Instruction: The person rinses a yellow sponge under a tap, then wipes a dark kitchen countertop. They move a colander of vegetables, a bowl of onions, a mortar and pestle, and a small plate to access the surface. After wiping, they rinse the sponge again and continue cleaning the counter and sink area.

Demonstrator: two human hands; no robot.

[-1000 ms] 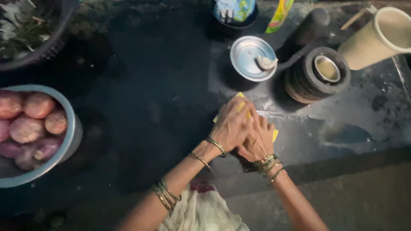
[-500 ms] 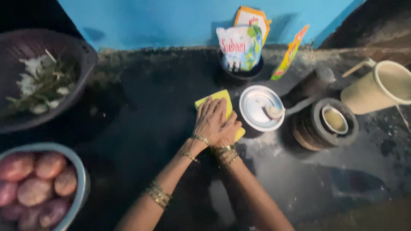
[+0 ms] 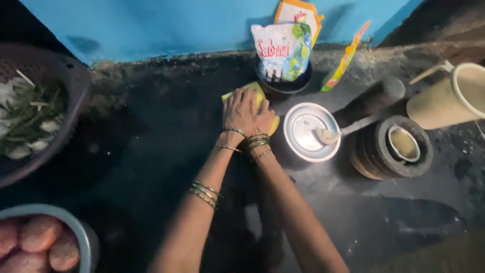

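A yellow cloth (image 3: pixel 255 92) lies flat on the dark wet stone counter (image 3: pixel 161 146), close to the blue wall. My left hand (image 3: pixel 240 112) presses down on it with fingers spread. My right hand (image 3: pixel 263 123) lies beside and partly under the left, also pressing on the cloth, whose lower edge shows past its knuckles. Both wrists wear metal bangles. Most of the cloth is hidden under the hands.
A steel lidded pot (image 3: pixel 310 132) with a spoon sits just right of the hands. A round black stone grinder (image 3: pixel 391 146) and a beige jug (image 3: pixel 452 98) lie further right. Packets stand in a dark pot (image 3: pixel 283 86). A dark basket of greens (image 3: pixel 30 116) and a bowl of potatoes (image 3: pixel 45 242) sit left.
Both hands have pushed the yellow cloth across the counter, away from me and toward the blue wall. The view has tilted up, bringing the wall and packets into sight.
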